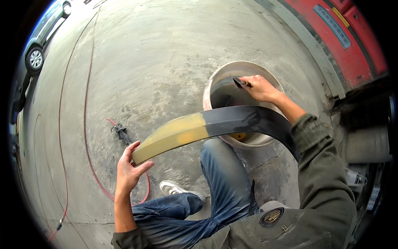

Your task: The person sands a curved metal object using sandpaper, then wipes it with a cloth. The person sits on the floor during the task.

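Observation:
A long curved car trim panel (224, 121), like a wheel-arch flare, lies across in front of me. Its right part is black with wet-looking streaks; the left part is coated dull yellow, with a brighter patch at its lower edge. My left hand (129, 171) grips the yellow end between thumb and fingers. Over the mouth of a pale round bucket (207, 96), my right hand (261, 88) pinches a folded dark sheet (237, 82), apparently sandpaper. Dark liquid seems to sit in the bucket. The panel crosses above the bucket's near side, and my right sleeve hides its far end.
A black air tool (122, 133) on a red hose (88, 146) lies on the concrete floor (149, 62) at left. My bent knee (222, 165) is close under the panel. A car (40, 40) stands far left; red metal cabinetry (335, 40) is at upper right.

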Demonstrator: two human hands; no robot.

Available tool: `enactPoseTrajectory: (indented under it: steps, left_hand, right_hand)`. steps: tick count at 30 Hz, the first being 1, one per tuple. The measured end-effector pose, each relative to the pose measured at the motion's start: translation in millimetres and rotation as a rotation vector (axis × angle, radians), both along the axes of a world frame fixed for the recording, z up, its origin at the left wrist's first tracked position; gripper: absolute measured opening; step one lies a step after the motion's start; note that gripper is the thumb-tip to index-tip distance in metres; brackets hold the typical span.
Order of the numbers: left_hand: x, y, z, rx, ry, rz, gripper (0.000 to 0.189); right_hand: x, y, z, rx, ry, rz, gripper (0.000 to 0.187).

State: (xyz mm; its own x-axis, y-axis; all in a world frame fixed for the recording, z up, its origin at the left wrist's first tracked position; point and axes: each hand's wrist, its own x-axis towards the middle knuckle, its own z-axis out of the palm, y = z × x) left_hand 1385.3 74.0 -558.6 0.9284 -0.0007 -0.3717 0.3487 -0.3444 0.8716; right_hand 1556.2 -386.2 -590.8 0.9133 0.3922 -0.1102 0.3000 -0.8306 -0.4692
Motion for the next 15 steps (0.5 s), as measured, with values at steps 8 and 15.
enactPoseTrajectory:
  steps: [8,15]
  left_hand:
    - [35,-29,0,0.555,-0.417,-0.392,0.065]
    - [38,-41,-9,0.344,-0.321,-0.223,0.053]
  right_hand:
    - [-151,62,25,-0.267,-0.491,0.256,0.050]
    - [-167,143,2,-0.049,-0.453,0.191,0.058]
